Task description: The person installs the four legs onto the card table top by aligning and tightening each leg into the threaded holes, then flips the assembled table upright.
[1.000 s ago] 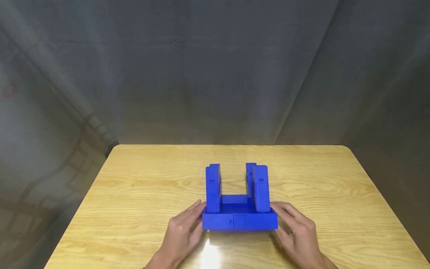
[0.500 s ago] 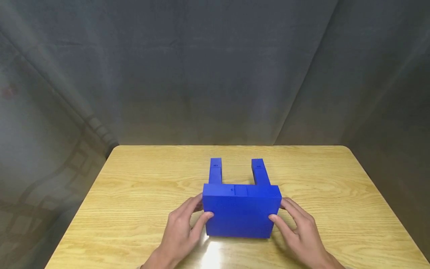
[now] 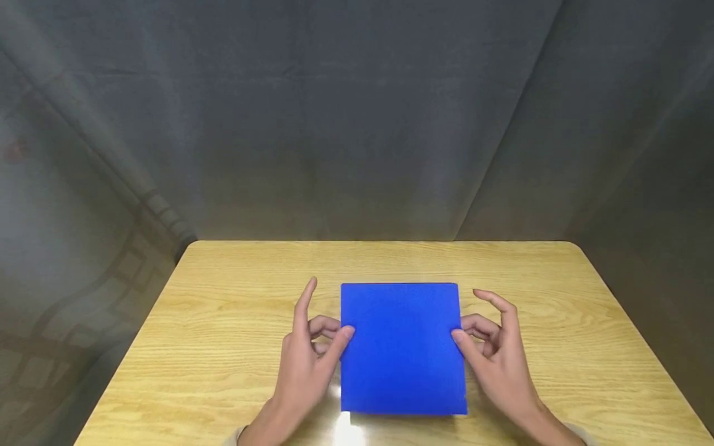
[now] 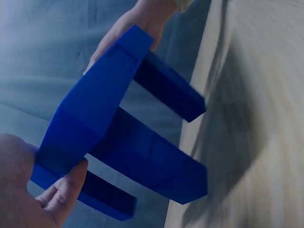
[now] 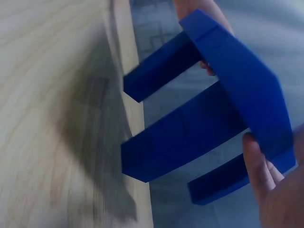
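Blue block assembly (image 3: 403,347): held clear of the table (image 3: 223,297), above its near-centre area, flat plate facing up, legs (image 4: 166,92) pointing down toward the tabletop. Left hand (image 3: 307,365): thumb and curled fingers pinching the plate's left edge, index finger raised free. Right hand (image 3: 496,365): thumb and curled fingers pinching the right edge, index finger lifted. Dark curtain (image 3: 357,111) behind the table's far edge.

We are seeing a matt, smooth blue plastic block piece (image 3: 403,347) over a glossy light wooden table (image 3: 223,322), backed by grey cloth (image 3: 357,124).
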The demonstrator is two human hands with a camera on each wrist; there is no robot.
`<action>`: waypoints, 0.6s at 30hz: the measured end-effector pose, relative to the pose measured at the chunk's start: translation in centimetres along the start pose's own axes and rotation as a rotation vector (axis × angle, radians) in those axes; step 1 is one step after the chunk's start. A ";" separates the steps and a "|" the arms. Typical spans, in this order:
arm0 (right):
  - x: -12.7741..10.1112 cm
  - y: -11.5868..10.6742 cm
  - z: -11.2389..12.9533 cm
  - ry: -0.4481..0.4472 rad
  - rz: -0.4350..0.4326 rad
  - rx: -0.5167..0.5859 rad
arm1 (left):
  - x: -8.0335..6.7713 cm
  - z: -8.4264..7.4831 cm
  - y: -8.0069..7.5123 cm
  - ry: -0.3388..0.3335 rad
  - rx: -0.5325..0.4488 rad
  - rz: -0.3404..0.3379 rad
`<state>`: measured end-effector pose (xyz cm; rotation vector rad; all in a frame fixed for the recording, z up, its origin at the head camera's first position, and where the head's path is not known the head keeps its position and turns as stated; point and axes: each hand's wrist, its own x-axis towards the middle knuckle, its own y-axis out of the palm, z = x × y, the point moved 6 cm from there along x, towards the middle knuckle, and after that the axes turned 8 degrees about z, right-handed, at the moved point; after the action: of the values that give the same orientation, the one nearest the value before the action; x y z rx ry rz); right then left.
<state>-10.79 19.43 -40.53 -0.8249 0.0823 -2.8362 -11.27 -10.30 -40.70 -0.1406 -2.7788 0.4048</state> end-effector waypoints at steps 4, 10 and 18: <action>0.7 -0.6 -0.9 0.160 -0.071 0.021 | 1.2 0.6 0.1 -0.102 -0.032 0.006; 1.2 -1.1 -2.8 0.429 -0.106 -0.094 | 2.6 2.4 0.5 -0.201 -0.055 0.027; 1.6 -1.0 -4.3 0.528 -0.133 -0.062 | 3.5 3.6 0.6 -0.217 -0.054 0.021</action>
<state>-14.61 20.10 -43.24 -0.0726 0.1940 -3.1125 -15.70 -10.16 -43.06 -0.1464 -3.0054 0.3708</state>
